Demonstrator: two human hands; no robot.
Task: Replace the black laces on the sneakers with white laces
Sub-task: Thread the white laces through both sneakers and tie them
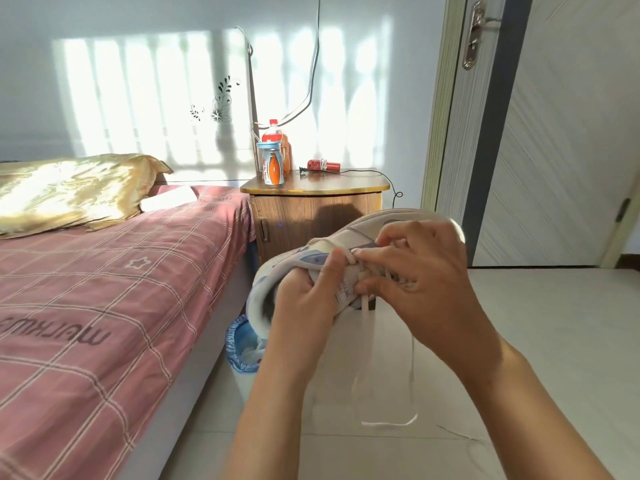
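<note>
I hold a white and pale blue sneaker (360, 233) up in the air, sole turned away and opening toward me. My left hand (308, 292) grips its tongue and collar, thumb on top. My right hand (415, 271) pinches the white lace (367, 327) at the eyelets. Both ends of the lace hang down below the shoe in a long loop. No black lace shows in view.
A bed (104, 289) with a pink checked sheet lies at the left. A wooden nightstand (315, 209) with bottles stands behind the shoe. A bin (242, 344) with a blue liner sits on the tiled floor below it. A door (568, 133) is at the right.
</note>
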